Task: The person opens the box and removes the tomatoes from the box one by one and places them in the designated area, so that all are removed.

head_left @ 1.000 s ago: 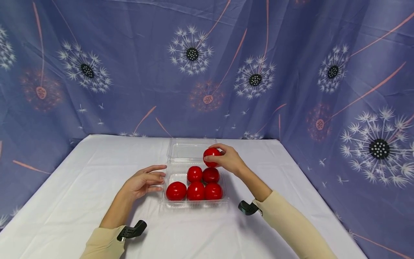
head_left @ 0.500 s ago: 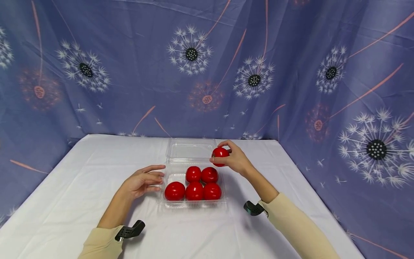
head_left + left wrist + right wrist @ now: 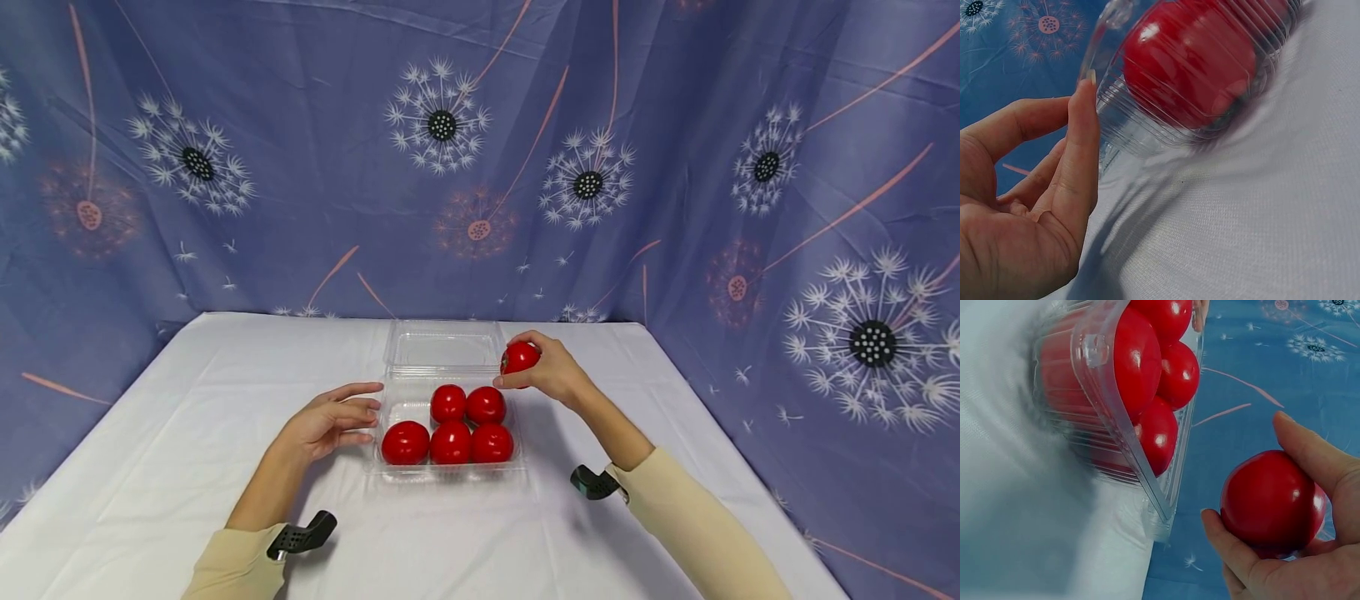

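The right hand [image 3: 551, 369] is gripping a tomato [image 3: 522, 357], apart from the box [image 3: 407, 412] at its one o'clock; the left hand [image 3: 328, 423], fingers relaxed, is resting at its nine o'clock side. Pinching gently, clear of the rim [image 3: 1125, 441], should be avoiding bruises; light steadying should be preventing slides.

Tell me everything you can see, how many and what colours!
box: one, clear, on the tablecloth
lid: one, clear, open behind the box
tomatoes: five, red, in the box
held tomato: one, red, in the right hand
tablecloth: one, white, under the box
backdrop: one, blue-purple with dandelions, behind and beside the tablecloth
wrist gadgets: two, black, one each side
sleeves: two, beige, one each side
left hand: one, at the box's left side
right hand: one, holding the held tomato
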